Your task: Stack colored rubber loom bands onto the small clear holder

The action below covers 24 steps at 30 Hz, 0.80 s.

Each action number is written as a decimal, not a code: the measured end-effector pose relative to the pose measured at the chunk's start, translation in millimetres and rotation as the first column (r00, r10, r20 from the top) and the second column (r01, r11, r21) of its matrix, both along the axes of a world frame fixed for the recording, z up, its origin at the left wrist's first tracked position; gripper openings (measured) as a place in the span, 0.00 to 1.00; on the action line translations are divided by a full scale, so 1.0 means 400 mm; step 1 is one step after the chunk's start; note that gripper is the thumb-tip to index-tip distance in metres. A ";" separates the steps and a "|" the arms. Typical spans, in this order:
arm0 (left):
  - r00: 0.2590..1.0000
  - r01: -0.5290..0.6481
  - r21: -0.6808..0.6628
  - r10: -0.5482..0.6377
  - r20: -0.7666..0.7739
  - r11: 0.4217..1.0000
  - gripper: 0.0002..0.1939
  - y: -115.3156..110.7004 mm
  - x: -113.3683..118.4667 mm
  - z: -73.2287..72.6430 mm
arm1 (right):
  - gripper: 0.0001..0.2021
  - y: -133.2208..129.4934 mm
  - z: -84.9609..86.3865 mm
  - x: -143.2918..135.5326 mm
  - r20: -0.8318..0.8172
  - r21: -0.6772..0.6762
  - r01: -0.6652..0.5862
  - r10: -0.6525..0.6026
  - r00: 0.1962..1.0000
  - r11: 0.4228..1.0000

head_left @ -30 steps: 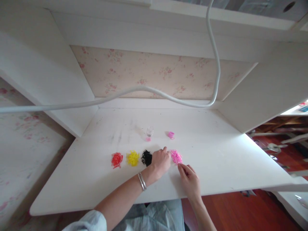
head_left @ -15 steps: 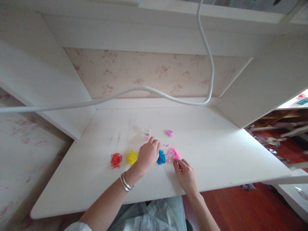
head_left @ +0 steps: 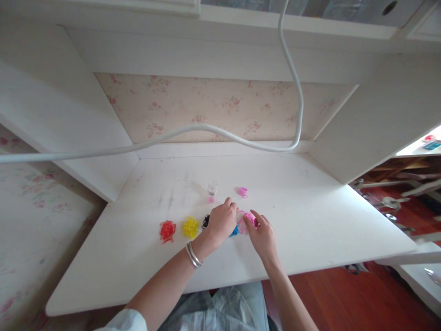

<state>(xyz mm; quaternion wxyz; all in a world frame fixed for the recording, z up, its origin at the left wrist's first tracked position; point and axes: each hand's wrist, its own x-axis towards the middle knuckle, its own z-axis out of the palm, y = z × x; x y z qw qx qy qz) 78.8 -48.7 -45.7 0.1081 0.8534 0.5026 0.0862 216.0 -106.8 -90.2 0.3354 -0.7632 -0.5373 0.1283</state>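
Observation:
My left hand (head_left: 223, 220), with two bracelets on the wrist, is closed over the blue pile (head_left: 234, 231) and partly covers it; what its fingertips hold is too small to make out. My right hand (head_left: 261, 231) is at the pink pile (head_left: 245, 224), thumb and forefinger apart. Left of my left hand lie a black pile (head_left: 206, 221), a yellow pile (head_left: 190, 227) and a red pile (head_left: 167, 231) of small bands. Beyond the hands are a small clear cup (head_left: 212, 188), a pale pink piece (head_left: 211, 199) and a pink ring-like item (head_left: 243, 192).
The piles lie on a white desk (head_left: 310, 220) between side panels. A white cable (head_left: 206, 127) hangs across the view above it. Past the desk's right side are a white surface (head_left: 420, 271) and cluttered shelving.
My left hand has moved right, uncovering the black pile and covering more of the blue one. My right hand has shifted up over the pink pile, its thumb and forefinger now spread.

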 end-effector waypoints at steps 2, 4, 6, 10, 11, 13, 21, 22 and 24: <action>0.999 0.023 -0.016 -0.023 -0.025 1.000 0.14 -0.007 0.004 0.000 | 0.24 -0.001 -0.004 0.006 0.025 -0.007 -0.036 0.036 0.999 0.999; 0.998 0.047 -0.014 -0.048 -0.042 0.999 0.14 -0.011 0.006 -0.001 | 0.22 -0.004 -0.010 0.010 0.046 -0.021 -0.084 0.085 0.995 0.996; 0.996 0.064 -0.007 -0.064 -0.059 0.998 0.14 -0.013 0.006 -0.001 | 0.22 -0.008 -0.017 0.013 0.060 -0.029 -0.102 0.103 0.993 0.994; 0.996 0.032 -0.001 -0.032 -0.082 0.999 0.14 -0.014 -0.003 0.000 | 0.23 -0.021 -0.033 0.023 0.091 -0.040 -0.079 0.082 0.992 0.996; 0.997 0.016 0.008 -0.016 -0.073 1.000 0.14 -0.013 -0.009 0.003 | 0.22 -0.025 -0.036 0.026 0.100 -0.053 -0.073 0.078 0.992 0.996; 0.999 -0.018 0.034 0.019 -0.043 0.999 0.15 -0.010 -0.028 0.015 | 0.20 -0.034 -0.041 0.033 0.112 -0.085 -0.064 0.073 0.991 0.994; 0.972 -0.234 0.220 0.233 0.031 0.947 0.16 0.049 -0.144 0.124 | 0.19 -0.067 -0.058 0.056 0.140 -0.152 -0.047 0.069 0.988 0.987; 0.967 -0.253 0.232 0.254 0.027 0.939 0.16 0.059 -0.151 0.134 | 0.19 -0.071 -0.060 0.057 0.139 -0.151 -0.043 0.064 0.988 0.988; 0.959 -0.278 0.237 0.283 0.013 0.931 0.15 0.080 -0.159 0.146 | 0.20 -0.079 -0.064 0.059 0.138 -0.146 -0.030 0.051 0.989 0.989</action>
